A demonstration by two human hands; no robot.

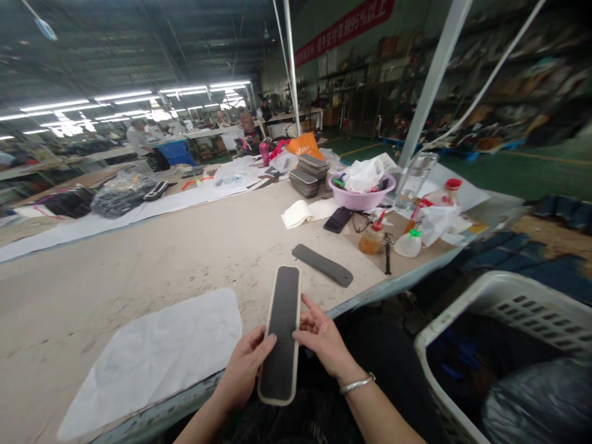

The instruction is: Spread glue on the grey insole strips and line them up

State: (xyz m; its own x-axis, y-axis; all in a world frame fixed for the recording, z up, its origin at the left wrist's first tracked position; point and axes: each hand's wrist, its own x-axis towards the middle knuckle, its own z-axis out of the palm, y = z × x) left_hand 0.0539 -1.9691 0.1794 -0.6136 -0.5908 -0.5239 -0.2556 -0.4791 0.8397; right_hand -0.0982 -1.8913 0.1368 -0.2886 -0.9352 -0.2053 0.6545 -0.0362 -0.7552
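Note:
Between my two hands is a long dark panel with a pale rim and rounded corners, held tilted over the table's front edge. My left hand grips its left side, thumb on the dark face. On the opposite side my right hand pinches the rim with thumb and fingers; a silver bangle is on that wrist. Just beyond lies a dark grey, slightly curved strip on the table. A white sheet rests to the left of my hands.
Farther back on the table stand stacked dark panels, a purple basin, a phone, glasses, a glue bottle and a white bottle. A pale plastic basket is at my right. Several people work in the distance.

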